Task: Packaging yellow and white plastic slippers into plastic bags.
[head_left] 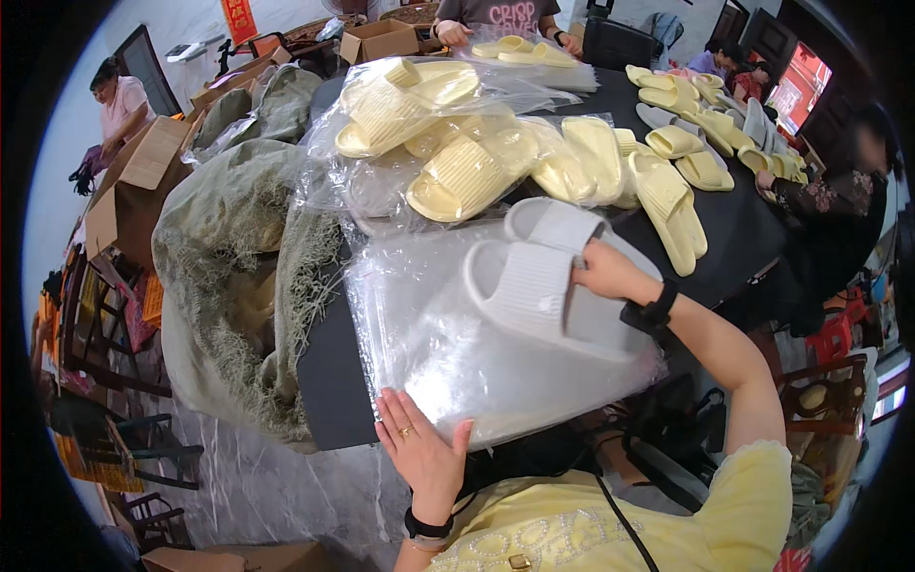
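Observation:
My right hand [615,272] is closed on a pair of light grey slippers [534,286], gripping them where the two lie side by side. The ribbed straps face up, and the pair is over a stack of clear plastic bags [410,315]. Fingers stretched out, my left hand [419,453] lies flat on the near left corner of that stack. Just beyond the bags is a heap of pale yellow slippers [462,176], several of them wrapped in clear plastic. An unwrapped yellow pair [667,205] rests to the right of the heap.
A large greenish woven sack [224,238] stands against the left side of the dark table [329,410]. Cardboard boxes [143,181] are behind it. More yellow and grey slippers [705,110] line the far right, near a person in dark clothing. Another person's hands [453,33] are across the table.

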A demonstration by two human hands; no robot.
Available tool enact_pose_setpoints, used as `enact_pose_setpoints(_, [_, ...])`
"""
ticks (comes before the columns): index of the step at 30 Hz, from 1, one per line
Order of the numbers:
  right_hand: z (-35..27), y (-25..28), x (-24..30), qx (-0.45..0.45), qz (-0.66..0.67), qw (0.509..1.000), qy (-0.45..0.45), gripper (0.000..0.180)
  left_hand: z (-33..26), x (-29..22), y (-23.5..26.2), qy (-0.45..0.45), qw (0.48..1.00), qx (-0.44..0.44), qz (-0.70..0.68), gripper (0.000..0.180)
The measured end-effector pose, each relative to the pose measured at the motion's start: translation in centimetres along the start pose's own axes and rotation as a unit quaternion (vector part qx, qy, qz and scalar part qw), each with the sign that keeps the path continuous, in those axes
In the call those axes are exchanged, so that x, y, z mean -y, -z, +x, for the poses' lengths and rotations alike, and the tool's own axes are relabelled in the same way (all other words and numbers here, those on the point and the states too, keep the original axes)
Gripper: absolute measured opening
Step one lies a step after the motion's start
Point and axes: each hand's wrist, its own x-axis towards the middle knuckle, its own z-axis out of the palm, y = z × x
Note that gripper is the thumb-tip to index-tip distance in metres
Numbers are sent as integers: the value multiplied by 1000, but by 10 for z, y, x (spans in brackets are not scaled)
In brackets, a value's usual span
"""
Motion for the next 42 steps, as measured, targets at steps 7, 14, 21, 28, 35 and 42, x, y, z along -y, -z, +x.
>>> enact_pose_setpoints(7, [-16,24,-62,-39,51,994,-93,38,0,-4,5,-13,1000,1,2,89])
enact_pose_setpoints(14, [-14,11,-78,-74,18,989,-129,38,25,-35,15,-113,993,-19,-35,75])
enact_pose_setpoints(21, [-15,80,-14,110,138,982,-69,31,33,-27,-18,-143,989,-33,-16,66])
enact_pose_setpoints(28, [-18,47,133,240,142,935,221,30,16,-12,-29,-89,950,-56,-294,57])
enact_pose_setpoints(35, [20,-33,157,235,26,959,155,27,4,-3,-57,-178,983,39,-7,46])
enact_pose_setpoints(42, [-11,-15,81,83,-10,996,33,33,32,-34,-17,-131,990,-39,-20,68])
